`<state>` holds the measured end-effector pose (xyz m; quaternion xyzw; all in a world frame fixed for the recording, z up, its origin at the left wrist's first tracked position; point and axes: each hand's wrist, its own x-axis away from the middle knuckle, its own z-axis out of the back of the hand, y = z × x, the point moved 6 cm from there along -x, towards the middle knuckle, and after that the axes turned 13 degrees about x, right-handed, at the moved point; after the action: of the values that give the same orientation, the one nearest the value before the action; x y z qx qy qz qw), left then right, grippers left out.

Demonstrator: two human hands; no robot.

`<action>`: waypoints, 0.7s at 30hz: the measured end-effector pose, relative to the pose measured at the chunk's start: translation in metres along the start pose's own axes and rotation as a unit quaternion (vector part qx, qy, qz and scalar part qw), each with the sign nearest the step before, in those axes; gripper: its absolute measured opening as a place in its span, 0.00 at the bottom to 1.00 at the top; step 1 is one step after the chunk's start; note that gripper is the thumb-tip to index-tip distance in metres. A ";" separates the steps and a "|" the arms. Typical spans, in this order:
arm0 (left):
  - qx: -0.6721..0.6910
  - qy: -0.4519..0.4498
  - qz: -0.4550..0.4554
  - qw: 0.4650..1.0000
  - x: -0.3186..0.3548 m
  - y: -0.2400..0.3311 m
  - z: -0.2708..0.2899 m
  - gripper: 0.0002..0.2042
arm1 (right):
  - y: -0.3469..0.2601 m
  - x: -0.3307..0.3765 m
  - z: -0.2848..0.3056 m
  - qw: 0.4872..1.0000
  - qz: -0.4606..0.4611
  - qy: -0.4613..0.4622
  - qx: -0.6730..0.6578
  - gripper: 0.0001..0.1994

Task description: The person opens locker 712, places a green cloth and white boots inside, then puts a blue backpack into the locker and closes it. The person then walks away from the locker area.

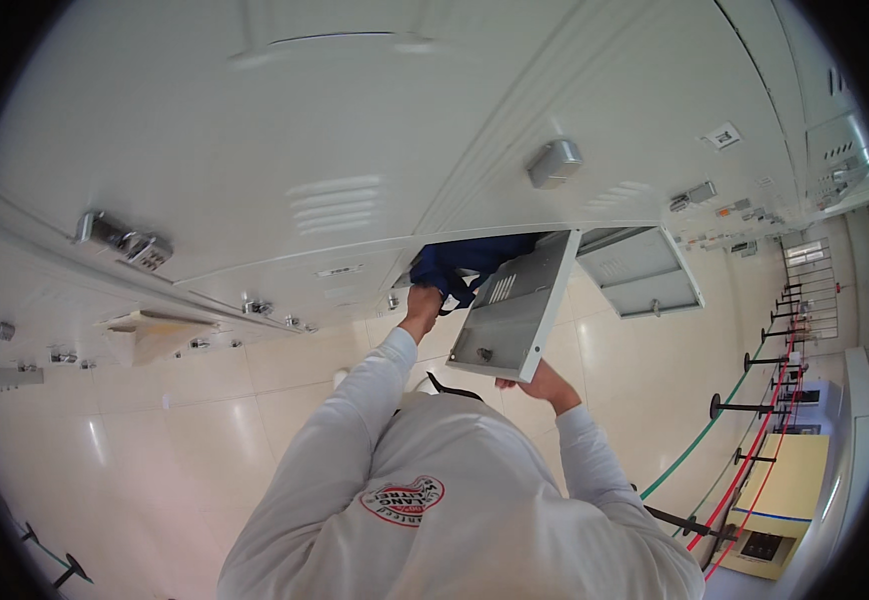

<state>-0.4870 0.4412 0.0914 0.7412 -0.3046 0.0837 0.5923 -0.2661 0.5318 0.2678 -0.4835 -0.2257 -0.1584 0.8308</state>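
My left hand (423, 306) reaches into a locker compartment and is closed on dark blue fabric (445, 272) with straps or folds hanging at its front. Whether the fabric is a bag or clothing I cannot tell. Part of it lies deeper inside, hidden by the grey metal locker door (515, 315), which stands swung out toward me. My right hand (547, 386) is at the door's lower outer corner, its fingers curled behind the edge and partly hidden. A small round lock (485, 354) sits on the door's inner face.
A second locker door (643, 272) hangs open to the right. Closed locker fronts with metal latches (555, 163) fill the view ahead. At left a beige panel (160, 335) juts out. Black posts with green and red ropes (745, 407) line the right side.
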 end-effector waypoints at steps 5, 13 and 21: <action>-0.005 0.000 -0.037 0.999 -0.037 0.017 -0.040 0.14 | -0.047 0.038 -0.061 0.990 0.041 -0.126 -0.046 0.29; -0.169 -0.080 0.178 0.966 -0.040 0.032 -0.019 0.14 | -0.022 -0.126 -0.100 0.799 -0.076 0.164 -0.573 0.39; -0.169 -0.115 -0.194 0.960 0.045 0.084 0.006 0.14 | 0.029 -0.235 0.001 0.664 0.035 0.363 -0.653 0.20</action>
<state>-0.4988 0.4101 0.1807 0.6800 -0.2312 -0.1709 0.6745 -0.4513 0.5568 0.1230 -0.8135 0.2721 -0.3993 0.3236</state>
